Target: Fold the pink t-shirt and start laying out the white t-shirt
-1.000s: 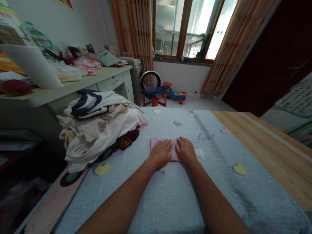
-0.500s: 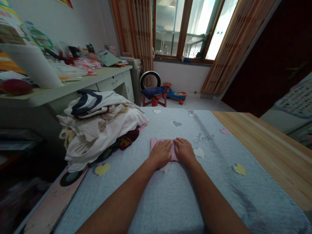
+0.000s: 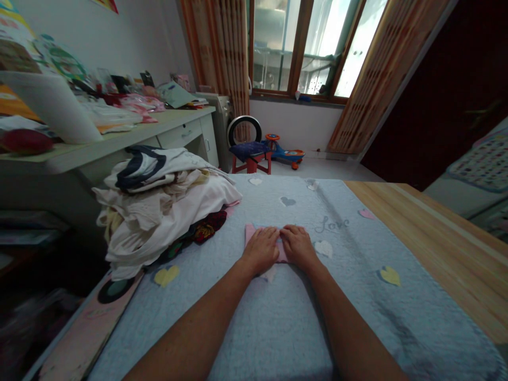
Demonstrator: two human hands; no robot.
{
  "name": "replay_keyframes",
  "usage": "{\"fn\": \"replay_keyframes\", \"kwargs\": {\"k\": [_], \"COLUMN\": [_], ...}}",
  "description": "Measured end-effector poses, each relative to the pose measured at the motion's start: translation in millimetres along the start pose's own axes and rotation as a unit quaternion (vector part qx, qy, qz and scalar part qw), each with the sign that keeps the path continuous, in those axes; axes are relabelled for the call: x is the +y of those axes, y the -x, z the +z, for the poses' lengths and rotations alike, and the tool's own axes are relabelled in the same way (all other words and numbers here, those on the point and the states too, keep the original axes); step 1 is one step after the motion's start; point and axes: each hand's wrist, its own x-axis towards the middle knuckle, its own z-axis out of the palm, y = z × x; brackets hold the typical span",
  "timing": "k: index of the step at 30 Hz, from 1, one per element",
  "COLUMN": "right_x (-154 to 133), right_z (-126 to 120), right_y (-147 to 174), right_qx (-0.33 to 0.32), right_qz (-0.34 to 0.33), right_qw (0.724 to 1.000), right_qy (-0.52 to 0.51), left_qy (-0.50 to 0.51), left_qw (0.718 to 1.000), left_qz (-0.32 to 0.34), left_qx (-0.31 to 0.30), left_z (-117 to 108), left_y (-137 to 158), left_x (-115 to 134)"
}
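A small folded pink cloth [image 3: 250, 233] lies on the light blue quilted bed cover [image 3: 270, 328]. My left hand [image 3: 262, 247] rests flat over its left and middle part, fingers stretched out. On the right side of the cloth lies my right hand [image 3: 297, 246], palm down with fingers slightly bent and fingertips close to those of the left. Both hands touch the cloth and hide much of it. A strip of pink shows between them.
To the left is a heap of clothes [image 3: 159, 196], mostly white and beige. Behind it stands a cluttered desk [image 3: 146, 135]. A red stool [image 3: 251, 165] and a blue toy car [image 3: 286, 153] are beyond the bed. Bare wooden boards [image 3: 428, 227] run along the right.
My right hand has slid slightly left, its fingertips now nearer my left hand. The left hand and the pink cloth look almost unmoved.
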Motion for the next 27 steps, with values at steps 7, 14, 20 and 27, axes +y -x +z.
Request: {"fn": "replay_keyframes", "kwargs": {"k": [7,14,20,27], "right_x": [1,7,8,7], "right_z": [1,10,4,1], "right_y": [-3,-2,1,-1], "right_qx": [-0.027,-0.052,0.015,-0.016], "right_qz": [0.003,0.019,0.080,0.107], "right_qw": [0.999,0.998,0.997,0.994], "right_qy": [0.036,0.036,0.006,0.035], "left_qy": [-0.008,-0.026,-0.035,-0.040], "left_qw": [1.000,1.000,0.999,0.999], "left_qz": [-0.005,-0.014,-0.021,-0.025], "left_qx": [0.004,-0.001,-0.011,-0.015], "left_z": [0,0,0,0], "left_y": [0,1,2,1], "left_x": [-1,1,2,3]}}
